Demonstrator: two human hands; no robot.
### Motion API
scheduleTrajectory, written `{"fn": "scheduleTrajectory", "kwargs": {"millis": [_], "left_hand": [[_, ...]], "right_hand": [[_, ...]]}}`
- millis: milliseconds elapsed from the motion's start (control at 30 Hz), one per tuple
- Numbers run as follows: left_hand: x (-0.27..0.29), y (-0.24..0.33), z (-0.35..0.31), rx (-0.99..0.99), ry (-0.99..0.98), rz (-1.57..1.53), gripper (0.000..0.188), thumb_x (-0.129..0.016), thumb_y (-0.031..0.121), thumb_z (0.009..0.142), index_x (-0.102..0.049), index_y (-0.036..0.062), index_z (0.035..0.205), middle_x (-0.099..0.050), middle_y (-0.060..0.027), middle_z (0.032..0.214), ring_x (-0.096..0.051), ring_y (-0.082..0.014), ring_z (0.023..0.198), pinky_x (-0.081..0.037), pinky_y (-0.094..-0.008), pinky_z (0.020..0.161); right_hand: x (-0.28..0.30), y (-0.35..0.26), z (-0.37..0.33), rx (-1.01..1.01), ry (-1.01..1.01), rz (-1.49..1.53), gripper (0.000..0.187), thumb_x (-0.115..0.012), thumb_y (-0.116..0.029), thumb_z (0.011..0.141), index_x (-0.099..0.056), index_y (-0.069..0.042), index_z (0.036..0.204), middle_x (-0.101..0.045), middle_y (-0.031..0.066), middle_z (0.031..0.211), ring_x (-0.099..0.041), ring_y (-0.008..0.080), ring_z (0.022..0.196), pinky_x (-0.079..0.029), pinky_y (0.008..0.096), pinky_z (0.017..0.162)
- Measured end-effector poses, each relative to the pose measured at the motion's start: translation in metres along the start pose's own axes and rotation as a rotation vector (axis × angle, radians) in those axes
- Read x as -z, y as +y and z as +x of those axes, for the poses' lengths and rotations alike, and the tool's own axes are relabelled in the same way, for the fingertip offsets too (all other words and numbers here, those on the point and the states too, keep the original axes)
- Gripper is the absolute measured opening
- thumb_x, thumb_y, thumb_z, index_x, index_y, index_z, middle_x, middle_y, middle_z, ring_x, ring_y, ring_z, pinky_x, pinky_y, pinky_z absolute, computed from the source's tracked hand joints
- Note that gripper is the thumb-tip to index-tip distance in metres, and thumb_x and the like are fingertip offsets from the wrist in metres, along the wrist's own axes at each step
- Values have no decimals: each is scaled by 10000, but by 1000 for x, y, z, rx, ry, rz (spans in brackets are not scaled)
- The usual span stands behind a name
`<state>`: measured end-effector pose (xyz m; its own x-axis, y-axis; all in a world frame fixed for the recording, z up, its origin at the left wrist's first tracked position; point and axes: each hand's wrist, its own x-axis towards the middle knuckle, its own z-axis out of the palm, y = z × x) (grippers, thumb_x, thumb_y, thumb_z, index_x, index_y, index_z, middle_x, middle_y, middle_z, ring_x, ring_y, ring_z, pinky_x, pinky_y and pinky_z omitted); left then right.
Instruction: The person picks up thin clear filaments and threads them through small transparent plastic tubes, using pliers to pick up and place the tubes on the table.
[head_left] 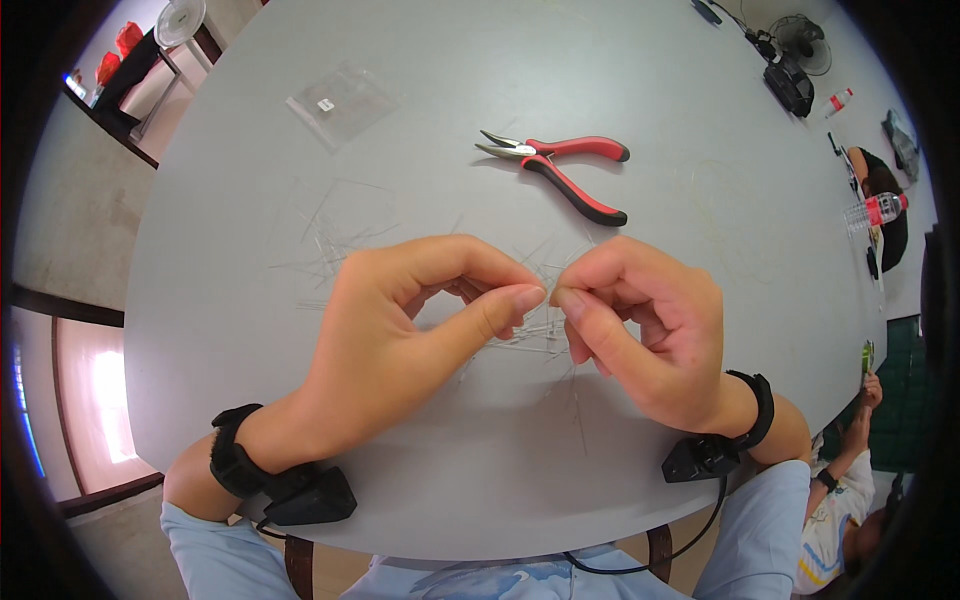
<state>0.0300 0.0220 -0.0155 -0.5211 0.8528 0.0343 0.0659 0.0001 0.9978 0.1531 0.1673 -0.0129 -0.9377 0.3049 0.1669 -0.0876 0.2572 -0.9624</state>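
Above the middle of the table, my left hand [385,325] and my right hand [655,330] meet almost tip to tip. Each has its thumb and forefinger pinched together. Whatever lies between the fingertips is too fine to make out. Under and between the hands spreads a heap of thin silvery wire pins [540,338], partly covered by the fingers. More loose wire pins [335,245] are scattered beyond my left hand. Bent-nose pliers [590,147] with red and black handles lie spread apart beyond my right hand, touched by neither hand.
A small clear plastic bag [345,105] lies at the far left of the grey table [450,60]. Black devices are strapped at both wrists, one cable hanging near the table's front edge. Bottles [875,210], a fan [803,45] and other people are at the right.
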Motion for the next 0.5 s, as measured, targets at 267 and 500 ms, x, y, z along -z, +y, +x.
{"fn": "scheduleTrajectory", "kwargs": {"millis": [267, 500], "left_hand": [[3, 0, 3, -410, -24, 369, 95, -644, -38, 757, -637, -16, 849, -630, -101, 768, -588, -165, 698, -453, -260, 636], [4, 0, 2, -555, 49, 556, 131, -665, -56, 723, -640, -1, 839, -622, -101, 741, -584, -194, 652, -448, -263, 575]], "right_hand": [[0, -3, -1, 37, 23, -36, 96, -520, 91, 780, -571, 18, 815, -533, 11, 634, -470, 30, 514, -380, 180, 455], [-1, -2, 0, 107, -3, -52, 122, -507, 112, 787, -574, 22, 834, -548, 27, 649, -517, 45, 522, -400, 178, 464]]}}
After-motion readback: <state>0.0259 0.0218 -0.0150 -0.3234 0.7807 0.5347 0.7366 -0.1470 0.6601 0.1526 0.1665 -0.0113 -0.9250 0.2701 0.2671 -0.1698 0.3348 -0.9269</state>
